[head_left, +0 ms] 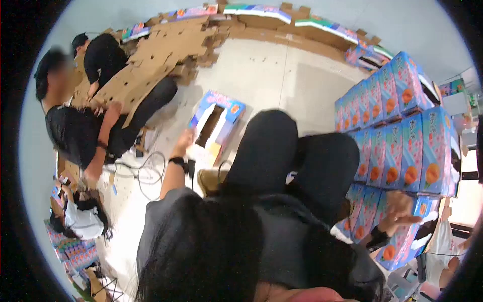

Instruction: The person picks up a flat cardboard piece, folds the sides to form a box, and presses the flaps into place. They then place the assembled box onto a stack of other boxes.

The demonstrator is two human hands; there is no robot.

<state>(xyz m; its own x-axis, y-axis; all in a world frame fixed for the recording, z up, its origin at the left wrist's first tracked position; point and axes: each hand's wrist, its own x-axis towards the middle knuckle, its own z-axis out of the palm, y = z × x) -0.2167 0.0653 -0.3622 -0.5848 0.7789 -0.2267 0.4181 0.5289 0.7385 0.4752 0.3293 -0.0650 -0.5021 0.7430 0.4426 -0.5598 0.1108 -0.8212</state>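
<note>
A blue and pink printed box (232, 108) lies on the floor ahead of my knees, with a dark opening between white flaps. At its near left side is my left hand (187, 138), closed at the box's edge; what the fingers pinch there is too small to make out. Out to the right, my right hand (400, 207) is at the lower row of stacked blue and pink boxes (392, 151), its fingers blurred. Whether it touches a box I cannot tell.
Flattened brown cardboard (166, 43) is piled at the upper left, where two people in black work. A looped cable (151, 168) lies on the floor left of my left arm. Another person in white (84, 220) is at the lower left. More cardboard lines the far wall.
</note>
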